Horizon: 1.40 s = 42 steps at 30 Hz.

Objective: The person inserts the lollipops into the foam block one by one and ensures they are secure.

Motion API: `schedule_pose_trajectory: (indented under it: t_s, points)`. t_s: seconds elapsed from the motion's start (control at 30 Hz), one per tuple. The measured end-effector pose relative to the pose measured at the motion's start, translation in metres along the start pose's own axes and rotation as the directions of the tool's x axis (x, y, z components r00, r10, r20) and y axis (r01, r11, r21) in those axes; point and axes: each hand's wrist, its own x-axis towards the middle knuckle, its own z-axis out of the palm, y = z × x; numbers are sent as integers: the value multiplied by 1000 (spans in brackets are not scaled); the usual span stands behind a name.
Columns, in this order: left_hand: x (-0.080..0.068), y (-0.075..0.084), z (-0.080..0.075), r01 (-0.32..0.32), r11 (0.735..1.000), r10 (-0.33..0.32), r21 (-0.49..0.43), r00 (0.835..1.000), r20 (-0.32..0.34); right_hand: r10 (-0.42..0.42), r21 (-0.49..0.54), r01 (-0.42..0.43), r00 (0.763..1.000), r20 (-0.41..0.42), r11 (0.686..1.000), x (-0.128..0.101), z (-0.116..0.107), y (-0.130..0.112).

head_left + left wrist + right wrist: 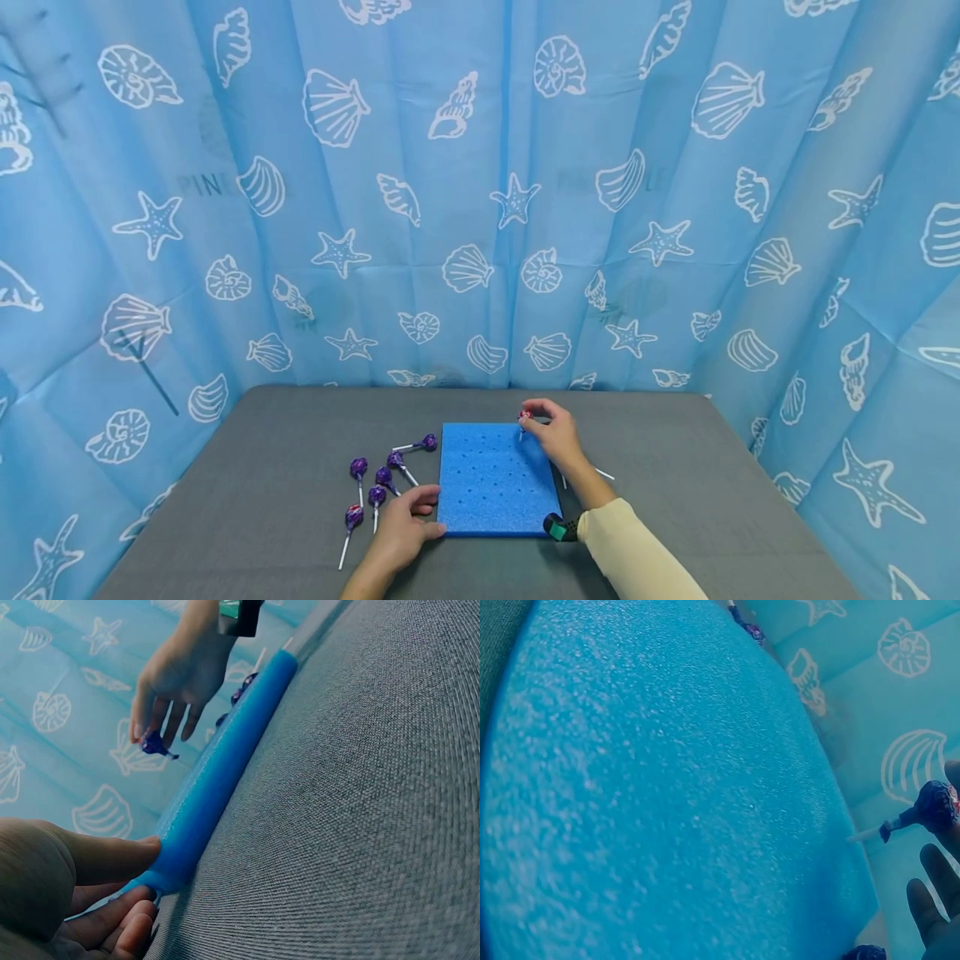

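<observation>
A blue foam board [498, 477] with rows of small holes lies flat on the grey table. Over its far right corner, my right hand [553, 433] pinches a lollipop [934, 807] by its wrapped head. The white stick [864, 835] points down toward the board, its tip right at the surface in the right wrist view. My left hand [403, 527] holds the near left corner of the board, with the thumb [124, 857] on one side and curled fingers on the other.
Several purple-wrapped lollipops, one of them partly red [353, 517], lie on the table left of the board. More white sticks [604, 473] show at the right, partly behind my right forearm. A blue shell-print curtain [480, 208] hangs behind the grey table [300, 467].
</observation>
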Motion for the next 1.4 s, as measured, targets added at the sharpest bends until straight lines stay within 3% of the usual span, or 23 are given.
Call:
schedule_pose_trajectory:
  t_s: [0.3, 0.63, 0.97, 1.17, 1.4]
  points:
    - [-1, 0, 0, -6, 1000, 6, -5, 1000, 4, -49, -2, 50, 998, 26, 999, -5, -8, -2]
    - [-1, -1, 0, -6, 1000, 6, -6, 1000, 1, -87, -6, 87, 996, -29, 996, -12, -24, 5]
    - [-2, 0, 1, -10, 1000, 10, 5, 1000, -4, -53, -43, 50, 997, -64, 998, -22, -36, 17]
    - [-1, -2, 1, -15, 1000, 14, 4, 1000, 8, -77, -70, 71, 994, -82, 995, -27, -40, 26]
    - [0, -2, 0, -20, 1000, 20, 5, 1000, 8, -49, -100, 42, 997, -65, 994, -34, -47, 33]
